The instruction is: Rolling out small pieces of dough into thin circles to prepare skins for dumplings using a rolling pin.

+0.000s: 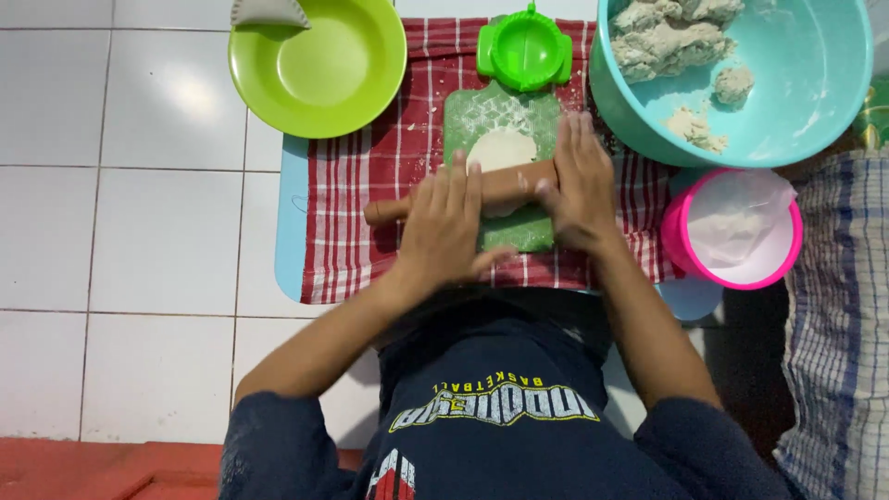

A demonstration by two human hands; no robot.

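Both hands are pressing down on a brown wooden rolling pin (463,192) that is lying crosswise over a small green board (505,167). The left hand (444,227) is resting on the pin's left half with its fingers (454,185) stretched out flat and close together, not curled around the wood; the right hand (582,181) is lying on the pin's right end in the same way, palm down, fingers (576,139) extended toward the far side, so neither hand is gripping anything. A round, flattened piece of pale dough (501,148) is sitting on the floured board, partly showing just beyond the pin and partly hidden under it. The board is lying on a red-and-white checked cloth (370,185), which is spread over a light blue mat (289,222) on the white tiled floor (139,185). Just past the board a bright green hinged dumpling press (525,51) is resting on the cloth. To the left a lime green plate (324,74) is holding a grey folded piece (269,13) at its rim. To the right a turquoise bowl (815,102) is holding lumps of rough dough (667,37), and near it a pink-rimmed container (736,231) with white contents is standing beside a blue checked cloth (838,324).
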